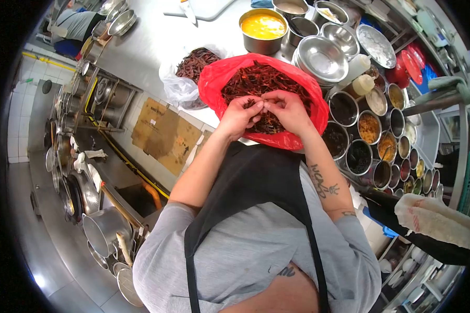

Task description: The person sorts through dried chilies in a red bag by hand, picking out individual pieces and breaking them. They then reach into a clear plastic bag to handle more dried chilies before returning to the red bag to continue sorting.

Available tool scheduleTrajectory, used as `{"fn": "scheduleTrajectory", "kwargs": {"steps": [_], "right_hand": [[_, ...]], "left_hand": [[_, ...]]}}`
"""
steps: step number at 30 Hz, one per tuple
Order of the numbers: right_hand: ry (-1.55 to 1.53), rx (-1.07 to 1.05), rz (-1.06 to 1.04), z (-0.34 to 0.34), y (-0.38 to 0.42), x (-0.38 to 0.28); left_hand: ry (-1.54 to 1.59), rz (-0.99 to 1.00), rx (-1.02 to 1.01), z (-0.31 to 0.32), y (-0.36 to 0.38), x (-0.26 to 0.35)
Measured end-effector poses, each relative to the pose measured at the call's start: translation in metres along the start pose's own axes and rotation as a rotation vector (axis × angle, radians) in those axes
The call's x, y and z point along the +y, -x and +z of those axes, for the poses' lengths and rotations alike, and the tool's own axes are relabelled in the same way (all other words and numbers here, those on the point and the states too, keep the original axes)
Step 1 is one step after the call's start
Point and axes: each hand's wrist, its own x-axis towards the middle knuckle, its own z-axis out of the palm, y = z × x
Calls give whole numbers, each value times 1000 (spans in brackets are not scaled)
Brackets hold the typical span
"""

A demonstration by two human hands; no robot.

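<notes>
A red plastic bag (211,86) full of dark red dried chillies (261,78) stands open on the steel counter in front of me. Over its near side, my left hand (240,116) and my right hand (288,110) meet, thumbs and fingertips pinched together. A dried chilli appears to be between them, mostly hidden by the fingers. Just behind and left of the red bag, a clear plastic bag (175,78) holds more dried chillies (197,63).
Behind the bags stands a pot of yellow liquid (263,27). Steel bowls (322,58), squeeze bottles (361,84) and several seasoning tins (369,128) crowd the right. A knife (188,11) lies by a white board (214,6). Cardboard (164,135) covers floor at left; a person (75,26) is far left.
</notes>
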Motion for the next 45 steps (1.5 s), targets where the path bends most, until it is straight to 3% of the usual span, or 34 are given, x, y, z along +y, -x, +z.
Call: {"fn": "scheduleTrajectory", "kwargs": {"steps": [5, 9, 20, 23, 24, 27, 30, 31, 34, 35, 38, 41, 42, 43, 44, 45], "right_hand": [[5, -17, -80, -5, 2, 5], [91, 22, -136, -7, 1, 6], [-269, -249, 282, -15, -2, 3], [-395, -331, 305, -18, -4, 4], [-432, -353, 311, -18, -4, 3], [138, -80, 120, -10, -3, -2], [889, 293, -204, -2, 5, -16], [702, 189, -85, -2, 3, -22], [862, 32, -81, 5, 1, -29], [913, -38, -79, 6, 0, -28], [968, 250, -360, 29, 15, -38], [779, 181, -834, 41, 27, -83], [798, 68, -932, 42, 32, -89], [809, -52, -1026, 43, 38, -95], [906, -148, -1043, 47, 43, -105], [1167, -271, -669, 43, 43, -101]], "left_hand": [[39, -42, -79, -4, -4, 1], [-91, 38, -60, 1, -2, 3], [-647, 363, -115, -14, -2, 4], [-658, 453, -118, -17, -3, 4], [-529, 368, -85, -16, -2, 5], [-203, 161, 28, -15, -1, 9], [29, 149, -10, -25, -2, 11], [104, 143, -25, -27, -1, 12], [206, 157, 37, -30, -2, 11], [162, 158, 88, -30, -1, 12], [-45, 192, 227, -34, -2, 11], [-501, 507, 344, -26, 0, 11], [-671, 627, 350, -27, -2, 9], [-781, 625, 350, -28, -4, 11], [-892, 623, 349, -30, -7, 14], [-1003, 619, 349, -32, -10, 18]]}}
